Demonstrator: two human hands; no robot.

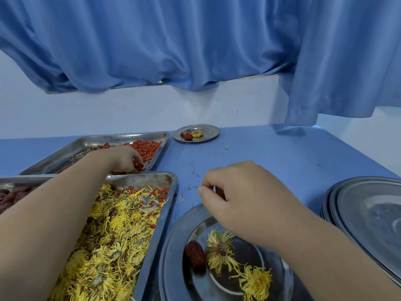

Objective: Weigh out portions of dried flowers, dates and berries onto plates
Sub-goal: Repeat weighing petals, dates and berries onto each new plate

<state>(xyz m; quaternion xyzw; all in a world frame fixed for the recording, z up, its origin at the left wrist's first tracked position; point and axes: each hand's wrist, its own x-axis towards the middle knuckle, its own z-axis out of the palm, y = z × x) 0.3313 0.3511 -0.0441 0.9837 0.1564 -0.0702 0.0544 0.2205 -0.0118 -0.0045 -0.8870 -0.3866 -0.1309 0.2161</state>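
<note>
Red berries [149, 147] lie under the left hand [125, 159], whose curled fingers pinch some in the far tray [97, 141]. The right hand [245, 196] has thumb and forefinger closed together; holding what, I cannot tell. Just beneath it, a plate [171, 246] carries a date [195, 254] and dried flowers [219, 250].

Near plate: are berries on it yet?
None visible: the near plate holds one date and two dried flowers; the right hand covers part of it.

near plate [173, 246]: round steel; one dark-red date [195, 254] beside two yellow flowers [220, 249]
far plate [209, 129]: small mixed portion
berries [149, 146]: red, heaped in far tray [121, 135]
spare plates [364, 205]: stacked, right
</note>
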